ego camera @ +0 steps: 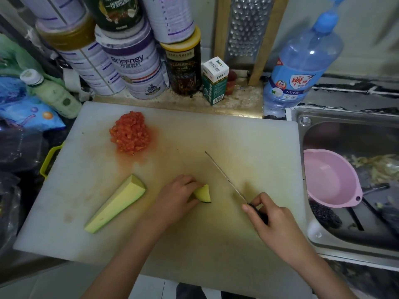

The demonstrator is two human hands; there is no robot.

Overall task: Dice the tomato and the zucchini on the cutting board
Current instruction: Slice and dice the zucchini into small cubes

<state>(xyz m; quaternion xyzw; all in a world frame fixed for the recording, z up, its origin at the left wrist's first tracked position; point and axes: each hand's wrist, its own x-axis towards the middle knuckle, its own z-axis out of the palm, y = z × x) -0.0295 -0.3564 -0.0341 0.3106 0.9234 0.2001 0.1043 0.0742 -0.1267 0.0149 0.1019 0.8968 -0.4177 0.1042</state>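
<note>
On the white cutting board (pixel 248 134), the left hand (pixel 177 197) grips a small zucchini piece (pixel 203 193), while the right hand (pixel 269 219) holds the knife (pixel 226 180) just beside it. A long zucchini wedge (pixel 116 203) lies to the left; diced tomato (pixel 129 132) sits heaped beyond.

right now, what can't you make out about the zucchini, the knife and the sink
Head view only.
Small zucchini piece: its left part lies under the fingers of the left hand.
Knife: the right hand wraps most of the handle.
Sink: cut off by the right edge; the scraps in it are blurred.
Tins: upper ones cut off by the top edge.
</note>
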